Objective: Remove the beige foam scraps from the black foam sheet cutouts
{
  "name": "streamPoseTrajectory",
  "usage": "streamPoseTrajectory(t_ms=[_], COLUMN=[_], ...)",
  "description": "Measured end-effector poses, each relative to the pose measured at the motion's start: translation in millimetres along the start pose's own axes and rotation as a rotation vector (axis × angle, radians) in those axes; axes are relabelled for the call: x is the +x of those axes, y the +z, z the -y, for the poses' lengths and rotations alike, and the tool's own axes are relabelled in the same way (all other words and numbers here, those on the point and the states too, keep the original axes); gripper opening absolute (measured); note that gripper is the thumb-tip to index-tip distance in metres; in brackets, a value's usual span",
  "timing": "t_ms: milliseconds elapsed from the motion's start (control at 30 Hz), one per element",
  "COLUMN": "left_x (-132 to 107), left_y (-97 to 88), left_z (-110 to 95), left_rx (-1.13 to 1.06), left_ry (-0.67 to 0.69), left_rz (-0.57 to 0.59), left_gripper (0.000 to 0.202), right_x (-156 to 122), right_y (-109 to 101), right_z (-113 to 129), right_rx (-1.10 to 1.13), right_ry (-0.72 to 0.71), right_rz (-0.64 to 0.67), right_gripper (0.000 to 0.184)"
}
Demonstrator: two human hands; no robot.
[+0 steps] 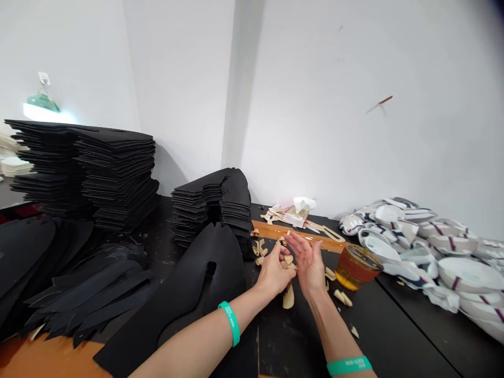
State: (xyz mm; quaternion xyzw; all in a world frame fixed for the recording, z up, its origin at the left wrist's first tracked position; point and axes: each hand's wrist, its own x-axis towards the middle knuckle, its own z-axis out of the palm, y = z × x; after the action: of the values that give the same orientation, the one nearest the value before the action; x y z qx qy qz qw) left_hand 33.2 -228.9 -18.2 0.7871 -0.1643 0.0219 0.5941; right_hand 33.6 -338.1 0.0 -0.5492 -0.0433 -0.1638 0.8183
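My left hand (274, 272) has its fingers curled in a pinch at small tan curled pieces (289, 260), which look like strips of soft sheet material. Beside it, my right hand (309, 261) is held palm inward with its fingers stretched out. One tan bit shows at the right fingertips; whether it sticks there cannot be made out. Below the hands a longer tan piece (289, 297) hangs or lies over the black table. More tan curls (260, 248) are scattered to the left. A jar of amber liquid (355, 266) stands right of my right hand.
A flat black cut-out sheet (197, 286) lies at left, before a shorter black stack (232, 202). Tall black stacks (114, 173) and black strips (98, 286) fill the far left. White shoe uppers (429, 247) are heaped right. Scraps (295, 212) lie by the wall.
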Motion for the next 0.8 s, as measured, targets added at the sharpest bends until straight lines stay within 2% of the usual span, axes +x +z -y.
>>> streamPoseTrajectory(t_ms=[100,167,233,300,400,500,633,733,800], left_x=[-7.6,-13.1,-17.8,-21.6,-26.3,-31.4,-39.5,-42.3,-40.4], left_y=[-6.2,-6.8,-5.1,-3.5,-5.0,-11.3,-23.3,-32.6,-36.6], left_z=[1.2,0.4,-4.3,-12.8,-26.3,-31.5,-28.2,-28.7,-31.3], left_rx=[0.087,0.130,0.149,0.138,0.050,-0.094,-0.169,-0.156,-0.228], left_ry=[-0.026,-0.022,0.013,0.103,0.284,0.367,0.276,0.186,0.163], left_rz=[0.059,0.125,0.168,0.161,0.108,0.069,0.040,-0.138,-0.219], left_gripper=[0.041,0.049,0.061,0.061,0.040,0.036,0.017,0.028,0.041], right_x=[4.8,6.3,5.6,2.7,-3.6,-10.0,-17.1,-21.1,-23.1], right_y=[-13.2,-21.0,-25.1,-24.7,-16.9,-5.2,9.5,18.0,22.2], right_z=[15.0,25.7,34.7,41.5,47.4,48.5,43.6,38.0,34.7], right_rx=[-0.006,0.023,0.076,0.152,0.271,0.326,0.305,0.253,0.230], right_ry=[-0.176,-0.215,-0.207,-0.198,-0.164,-0.097,-0.008,0.025,0.032], right_rz=[-0.117,-0.176,-0.170,-0.121,-0.062,-0.059,-0.030,0.020,0.056], right_gripper=[0.066,0.068,0.071,0.072,0.069,0.065,0.058,0.055,0.055])
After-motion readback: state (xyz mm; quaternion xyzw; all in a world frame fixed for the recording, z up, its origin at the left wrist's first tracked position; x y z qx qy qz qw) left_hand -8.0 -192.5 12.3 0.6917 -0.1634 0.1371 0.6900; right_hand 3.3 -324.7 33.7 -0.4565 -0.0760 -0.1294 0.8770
